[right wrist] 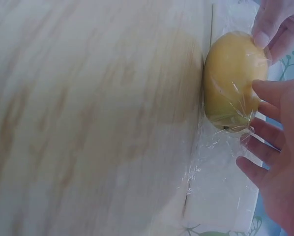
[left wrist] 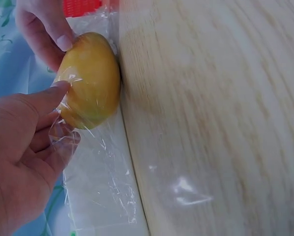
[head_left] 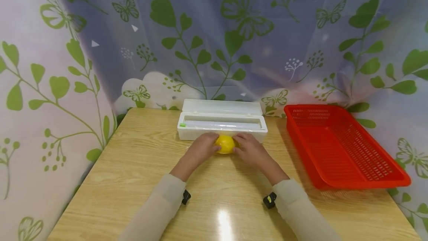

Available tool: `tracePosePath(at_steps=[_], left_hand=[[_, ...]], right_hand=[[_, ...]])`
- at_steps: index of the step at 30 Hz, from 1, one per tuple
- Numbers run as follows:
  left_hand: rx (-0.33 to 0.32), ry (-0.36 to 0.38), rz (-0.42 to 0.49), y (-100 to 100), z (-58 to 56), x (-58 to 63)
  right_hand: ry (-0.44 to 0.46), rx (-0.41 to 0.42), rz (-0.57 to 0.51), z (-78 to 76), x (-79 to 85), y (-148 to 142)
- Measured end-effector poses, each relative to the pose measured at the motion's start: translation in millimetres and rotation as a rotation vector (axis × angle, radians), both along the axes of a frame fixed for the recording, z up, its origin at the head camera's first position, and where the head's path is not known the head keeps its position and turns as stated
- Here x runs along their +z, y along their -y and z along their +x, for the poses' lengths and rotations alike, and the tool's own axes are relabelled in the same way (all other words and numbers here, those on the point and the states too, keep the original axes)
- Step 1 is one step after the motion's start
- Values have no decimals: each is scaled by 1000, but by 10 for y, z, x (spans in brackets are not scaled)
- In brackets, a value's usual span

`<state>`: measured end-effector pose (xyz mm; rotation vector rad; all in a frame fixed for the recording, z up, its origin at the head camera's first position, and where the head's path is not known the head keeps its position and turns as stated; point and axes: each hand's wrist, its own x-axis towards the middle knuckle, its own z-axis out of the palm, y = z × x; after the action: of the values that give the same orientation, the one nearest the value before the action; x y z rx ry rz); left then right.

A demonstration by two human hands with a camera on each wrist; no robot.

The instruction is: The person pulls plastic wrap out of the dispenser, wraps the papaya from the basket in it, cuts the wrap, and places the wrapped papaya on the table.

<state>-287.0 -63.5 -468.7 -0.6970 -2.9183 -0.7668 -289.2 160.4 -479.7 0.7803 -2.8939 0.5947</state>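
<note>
A yellow mango point(head_left: 225, 144) sits on the table just in front of a white cling film box point(head_left: 190, 134), whose lid stands raised with a roll inside. Clear cling film point(left wrist: 105, 162) clings to the mango and spreads in creases past its end. My left hand point(head_left: 201, 148) holds the mango's left end, thumb on top and fingers curled at the film. From the other side my right hand point(head_left: 252, 151) grips the right end, its thumb against the film-covered skin. In the right wrist view, its fingers point(right wrist: 265, 150) are bent beside the film.
A red plastic basket point(head_left: 334, 151) stands at the right of the wooden table point(head_left: 133, 166). Patterned cloth point(head_left: 207, 40) hangs behind the table and at both sides. Each wrist bears a small black camera point(head_left: 269, 200).
</note>
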Motion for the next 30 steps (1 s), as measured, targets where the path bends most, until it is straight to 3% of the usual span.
tracePosePath(at_steps=[23, 30], left_hand=[[-19, 3, 76, 69, 0, -26], [48, 29, 160, 187, 16, -12]], right_hand=[[0, 2, -15, 56, 47, 28], [29, -25, -23, 53, 78, 61]])
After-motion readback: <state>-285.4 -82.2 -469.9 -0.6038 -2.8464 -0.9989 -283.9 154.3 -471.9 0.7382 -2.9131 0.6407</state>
